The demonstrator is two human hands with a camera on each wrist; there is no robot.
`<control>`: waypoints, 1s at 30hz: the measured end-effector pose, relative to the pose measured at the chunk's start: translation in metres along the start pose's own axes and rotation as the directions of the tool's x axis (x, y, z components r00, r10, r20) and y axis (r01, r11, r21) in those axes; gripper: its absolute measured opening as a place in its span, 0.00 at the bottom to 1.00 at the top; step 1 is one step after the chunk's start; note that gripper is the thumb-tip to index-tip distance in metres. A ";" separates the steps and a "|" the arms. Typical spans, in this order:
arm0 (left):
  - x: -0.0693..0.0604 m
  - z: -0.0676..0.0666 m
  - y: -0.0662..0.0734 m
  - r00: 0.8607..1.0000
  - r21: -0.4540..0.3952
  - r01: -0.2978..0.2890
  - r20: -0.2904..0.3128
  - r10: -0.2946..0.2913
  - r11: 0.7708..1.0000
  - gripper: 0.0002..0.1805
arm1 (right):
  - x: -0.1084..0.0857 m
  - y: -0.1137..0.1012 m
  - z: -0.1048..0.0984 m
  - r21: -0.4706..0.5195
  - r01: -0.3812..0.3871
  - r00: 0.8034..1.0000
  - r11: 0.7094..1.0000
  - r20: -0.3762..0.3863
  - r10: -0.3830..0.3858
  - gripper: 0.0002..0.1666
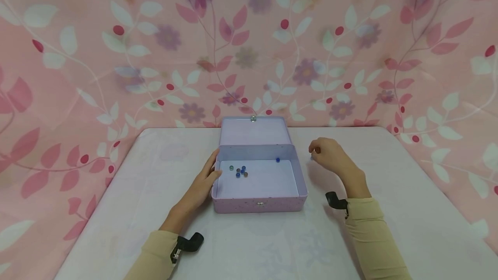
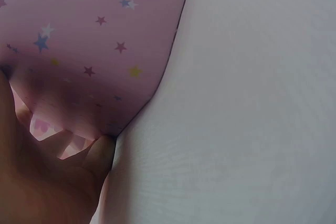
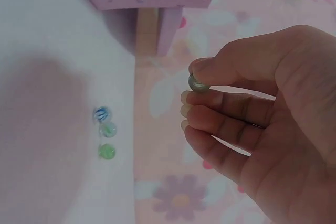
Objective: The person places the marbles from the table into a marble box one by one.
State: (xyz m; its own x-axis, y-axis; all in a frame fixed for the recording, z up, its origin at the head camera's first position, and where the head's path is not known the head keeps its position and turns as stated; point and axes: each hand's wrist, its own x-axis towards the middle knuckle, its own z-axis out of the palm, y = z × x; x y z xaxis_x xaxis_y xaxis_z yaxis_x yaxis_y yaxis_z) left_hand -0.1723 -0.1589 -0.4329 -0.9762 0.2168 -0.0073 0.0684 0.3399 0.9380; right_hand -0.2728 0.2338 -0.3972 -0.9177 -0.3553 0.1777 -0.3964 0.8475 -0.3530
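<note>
A lilac box [image 1: 258,205] with small stars stands with its lid [image 1: 254,131] tipped back. My left hand [image 1: 200,187] holds the box's left side, the thumb at the rim and the fingers along the outer wall. In the left wrist view the fingers lie against the starry wall [image 2: 100,40]. Several marbles [image 1: 238,175] lie inside toward the left; a dark blue marble [image 1: 278,159] sits near the back right. Right of the box, above the table, my right hand [image 1: 330,154] pinches a greenish marble [image 3: 198,83] between thumb and index finger.
In the right wrist view a blue-striped marble [image 3: 102,114], a pale green-streaked marble [image 3: 108,129] and a green marble [image 3: 106,151] lie on the white-covered table [image 3: 31,35]. A pink floral cloth [image 1: 253,55] hangs behind the table.
</note>
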 end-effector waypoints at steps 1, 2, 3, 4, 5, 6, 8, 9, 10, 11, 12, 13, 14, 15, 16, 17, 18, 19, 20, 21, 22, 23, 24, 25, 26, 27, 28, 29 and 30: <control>0.000 0.000 0.000 1.000 0.000 -0.001 0.001 0.001 1.000 0.35 | 0.000 -0.003 -0.001 0.002 0.007 1.000 1.000 -0.004 -0.007 0.09; 0.000 0.000 0.000 1.000 0.001 -0.001 0.001 0.001 1.000 0.35 | 0.000 -0.006 -0.003 0.003 0.012 1.000 1.000 -0.008 -0.012 0.09; 0.000 0.000 0.000 1.000 0.001 -0.001 0.000 0.001 1.000 0.35 | 0.000 -0.008 -0.004 0.006 0.018 1.000 1.000 -0.014 -0.017 0.09; 0.000 0.000 0.000 1.000 0.002 -0.001 0.000 0.001 1.000 0.35 | -0.001 -0.011 -0.004 0.009 0.026 0.999 1.000 -0.021 -0.025 0.09; 0.000 0.000 0.000 1.000 0.004 -0.002 -0.001 0.002 1.000 0.35 | -0.001 -0.013 -0.005 0.008 0.037 0.999 0.999 -0.030 -0.037 0.10; 0.000 0.000 0.000 1.000 0.006 -0.002 0.000 0.002 1.000 0.35 | -0.001 -0.014 -0.005 0.007 0.051 0.998 0.999 -0.039 -0.050 0.10; 0.000 0.000 0.000 1.000 0.009 -0.003 -0.001 0.003 1.000 0.35 | -0.001 -0.019 -0.004 0.000 0.076 0.996 0.997 -0.056 -0.076 0.10; 0.000 0.000 0.000 1.000 0.011 -0.003 -0.001 0.003 1.000 0.35 | 0.000 -0.021 -0.004 0.000 0.091 0.994 0.996 -0.064 -0.091 0.10; 0.000 0.000 -0.001 1.000 0.012 -0.003 -0.001 0.003 1.000 0.35 | 0.000 -0.023 -0.003 -0.006 0.107 0.992 0.994 -0.071 -0.107 0.10; 0.001 0.000 -0.001 1.000 0.014 -0.004 -0.002 0.004 1.000 0.35 | 0.001 -0.026 -0.002 -0.006 0.123 0.990 0.992 -0.075 -0.123 0.09; 0.001 0.000 -0.001 1.000 0.013 -0.004 -0.002 0.004 1.000 0.35 | 0.001 -0.028 -0.001 -0.004 0.134 0.988 0.991 -0.076 -0.134 0.09; 0.001 0.000 -0.001 1.000 0.011 -0.004 -0.002 0.004 1.000 0.35 | 0.001 -0.032 0.000 -0.002 0.145 0.987 0.989 -0.076 -0.144 0.09; 0.001 0.000 -0.002 1.000 0.010 -0.004 -0.003 0.004 1.000 0.35 | 0.001 -0.035 0.000 0.003 0.154 0.985 0.988 -0.075 -0.154 0.09; 0.001 0.000 -0.002 1.000 0.010 -0.003 -0.003 0.003 1.000 0.35 | 0.001 -0.038 0.001 0.009 0.163 0.984 0.987 -0.073 -0.161 0.08; 0.001 0.000 -0.002 1.000 0.010 -0.002 -0.002 0.002 1.000 0.35 | 0.001 -0.041 0.003 0.011 0.170 0.983 0.985 -0.069 -0.168 0.08; 0.001 0.000 -0.002 1.000 0.009 -0.003 -0.002 0.003 1.000 0.35 | 0.001 -0.044 0.004 0.020 0.176 0.983 0.984 -0.065 -0.175 0.08; 0.001 0.000 -0.002 1.000 0.008 -0.002 -0.001 0.002 1.000 0.35 | 0.001 -0.047 0.005 0.023 0.184 0.981 0.983 -0.062 -0.182 0.08; 0.001 0.000 -0.002 1.000 0.008 -0.002 -0.001 0.002 1.000 0.35 | 0.001 -0.049 0.006 0.023 0.195 0.979 0.981 -0.057 -0.193 0.07; 0.001 0.000 -0.001 1.000 0.008 -0.001 -0.001 0.001 1.000 0.35 | 0.000 -0.052 0.007 0.027 0.202 0.978 0.979 -0.053 -0.200 0.07; 0.001 0.000 -0.001 1.000 0.009 0.000 0.000 0.000 1.000 0.35 | 0.000 -0.055 0.009 0.029 0.211 0.977 0.977 -0.049 -0.209 0.07; 0.001 0.000 -0.001 1.000 0.009 -0.002 0.000 0.002 1.000 0.35 | 0.000 -0.057 0.009 0.030 0.218 0.975 0.975 -0.043 -0.217 0.07; 0.001 0.000 -0.001 1.000 0.008 -0.003 -0.001 0.003 1.000 0.35 | -0.001 -0.060 0.010 0.032 0.227 0.973 0.973 -0.040 -0.226 0.07; 0.001 0.000 -0.001 1.000 0.008 -0.003 -0.002 0.003 1.000 0.35 | -0.001 -0.063 0.011 0.029 0.234 0.972 0.972 -0.036 -0.233 0.07; 0.001 0.000 -0.001 1.000 0.007 -0.003 -0.002 0.003 1.000 0.35 | -0.002 -0.066 0.012 0.029 0.239 0.971 0.971 -0.029 -0.238 0.07; 0.001 0.001 -0.002 1.000 0.006 -0.001 -0.002 0.001 1.000 0.35 | -0.002 -0.069 0.013 0.030 0.243 0.970 0.970 -0.024 -0.242 0.07; 0.003 0.001 -0.005 1.000 0.003 -0.001 -0.004 0.001 1.000 0.35 | -0.002 -0.072 0.014 0.031 0.246 0.969 0.969 -0.016 -0.246 0.07; 0.005 0.002 -0.010 1.000 0.002 -0.006 -0.010 0.006 1.000 0.35 | -0.002 -0.074 0.015 0.028 0.248 0.969 0.968 -0.006 -0.248 0.07; 0.007 0.002 -0.015 1.000 0.002 -0.011 -0.017 0.011 1.000 0.35 | -0.002 -0.076 0.017 0.026 0.252 0.968 0.967 0.002 -0.252 0.06; 0.010 0.003 -0.020 1.000 0.003 -0.015 -0.023 0.015 1.000 0.35 | -0.002 -0.078 0.019 0.024 0.257 0.966 0.966 0.014 -0.257 0.06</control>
State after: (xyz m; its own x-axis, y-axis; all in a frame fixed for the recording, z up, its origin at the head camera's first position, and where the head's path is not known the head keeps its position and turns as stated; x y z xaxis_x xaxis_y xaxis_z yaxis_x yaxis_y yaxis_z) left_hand -0.1826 -0.1611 -0.4531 -0.9796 0.2005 0.0151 0.0840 0.3396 0.9368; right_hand -0.2407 0.1613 -0.3876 -0.7851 -0.5668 0.2497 -0.6193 0.7183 -0.3171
